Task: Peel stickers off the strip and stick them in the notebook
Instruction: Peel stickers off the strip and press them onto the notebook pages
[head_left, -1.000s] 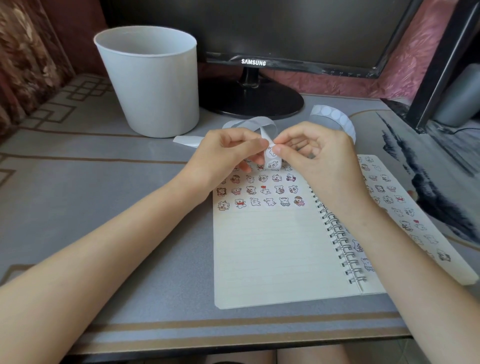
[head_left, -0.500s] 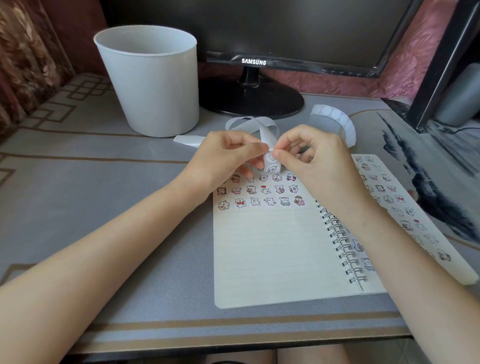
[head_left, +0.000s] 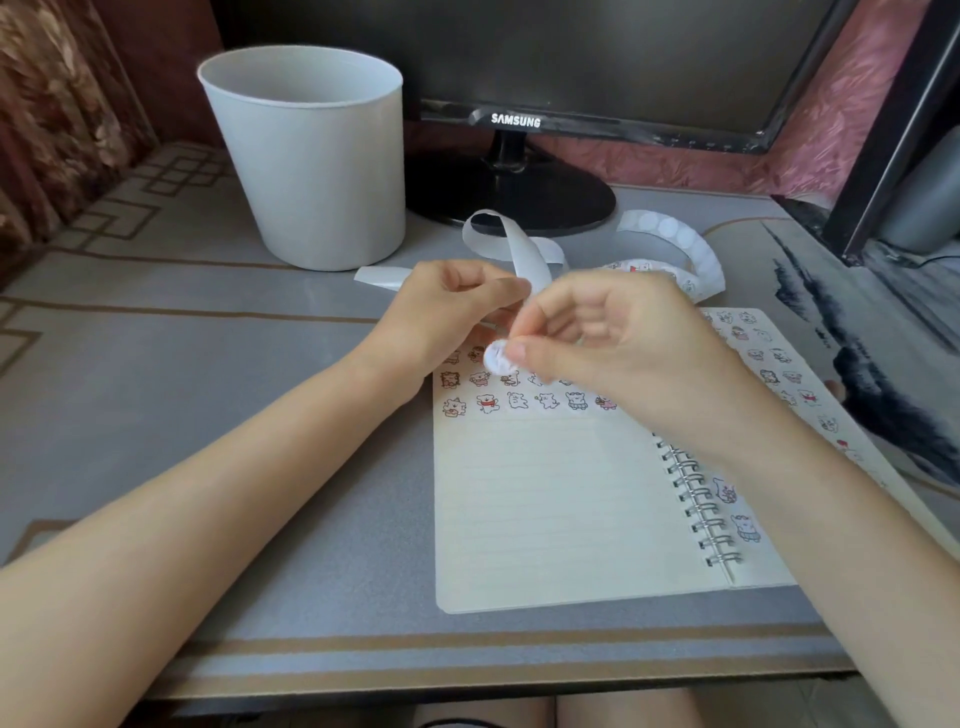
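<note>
- The right hand (head_left: 618, 353) is pinching a round white sticker (head_left: 500, 357) between thumb and forefinger, its fingers (head_left: 517, 352) closing on the sticker's right edge; the sticker is hovering just above the upper rows on the left page.
- The left hand (head_left: 447, 317) is pinching the sticker strip (head_left: 527, 260) with its fingers closed on it, while the rest of the strip is looping back over the surface (head_left: 208, 389) toward the monitor stand (head_left: 511, 200).
- The spiral notebook (head_left: 550, 509) is lying open and flat, with three rows of small bear stickers already filling the top of the left page and more scattered over the right page.
- A white bin (head_left: 311, 156) is standing well apart, behind and to the left.
- Risks, as I judge them:
  - the sticker is looking curled, so it could be folding onto itself or clinging to the fingertip;
  - lowering it here could be overlapping stickers already placed, since free space lies below the third row;
  - the loose strip could be dragging across the page.
</note>
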